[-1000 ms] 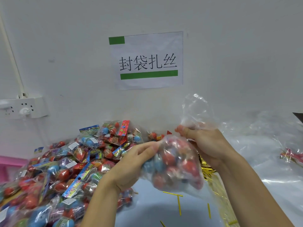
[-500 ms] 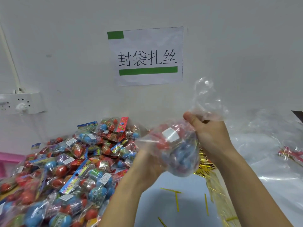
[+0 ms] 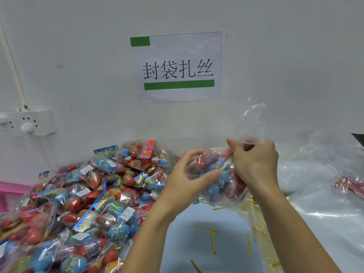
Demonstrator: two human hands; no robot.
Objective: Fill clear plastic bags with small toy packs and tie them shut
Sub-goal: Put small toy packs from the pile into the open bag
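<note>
Both hands hold a filled clear bag [image 3: 220,174] above the table [image 3: 197,243]: right hand [image 3: 256,164] grips its neck, left hand [image 3: 189,174] cups its side.

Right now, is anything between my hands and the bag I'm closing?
Nothing visible. The right hand already grips the filled bag at its gathered neck, and the left hand cups its side.
</note>
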